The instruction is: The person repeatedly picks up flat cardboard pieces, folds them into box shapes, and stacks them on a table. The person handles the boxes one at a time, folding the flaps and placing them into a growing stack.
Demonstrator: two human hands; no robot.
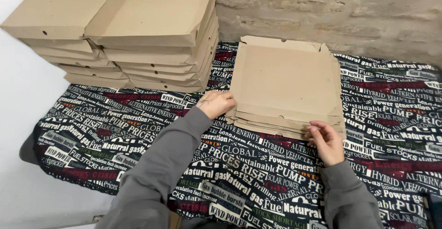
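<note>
Our left hand point(216, 104) and right hand point(327, 141) lightly pinch the near edge of the flat cardboard blanks point(285, 79) lying on the printed cloth point(115, 132). We might grab two sheets, or nudge the folded boxes point(138, 40).

Stacks of folded cardboard boxes point(138, 40), word-printed dark tablecloth point(115, 132), brick wall point(345, 12)

The left hand point(215, 104) is hiding its fingertips behind the stack of flat cardboard blanks point(285, 84); the folded box piles point(124, 35) are running off the top edge.
</note>
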